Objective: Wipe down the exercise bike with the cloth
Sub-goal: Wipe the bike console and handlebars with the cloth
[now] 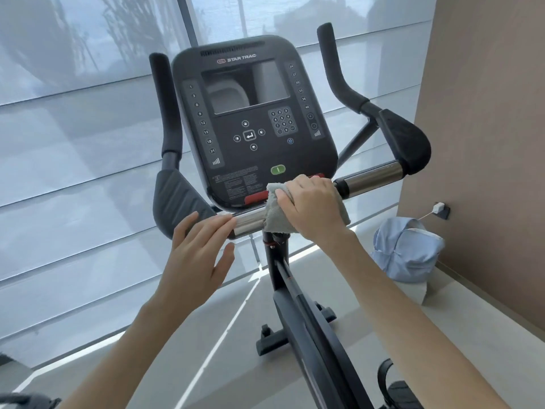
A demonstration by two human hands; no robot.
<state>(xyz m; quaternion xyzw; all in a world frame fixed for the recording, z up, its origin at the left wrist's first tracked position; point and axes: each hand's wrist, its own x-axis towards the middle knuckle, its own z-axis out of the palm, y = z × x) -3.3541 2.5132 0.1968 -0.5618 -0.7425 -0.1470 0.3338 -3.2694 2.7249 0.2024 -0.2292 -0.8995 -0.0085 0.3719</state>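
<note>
Window blinds [73, 143] behind. Right grip [312, 205] clasps cloth [275, 214] on handlebar [371, 177]; left grip [200, 249] flat, empty. Seemingly early: console [253, 128], frame [283, 278] pending.

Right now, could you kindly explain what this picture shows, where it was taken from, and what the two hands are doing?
This single picture comes from a camera worn on a person's head, looking down at their own arms. Ahead stands an exercise bike with a dark console. The right hand holds a grey cloth wrapped over the shiny handlebar below the console. The left hand rests flat, fingers straight, on the bar's left end. A pale blue fabric bundle sits by the wall.
</note>
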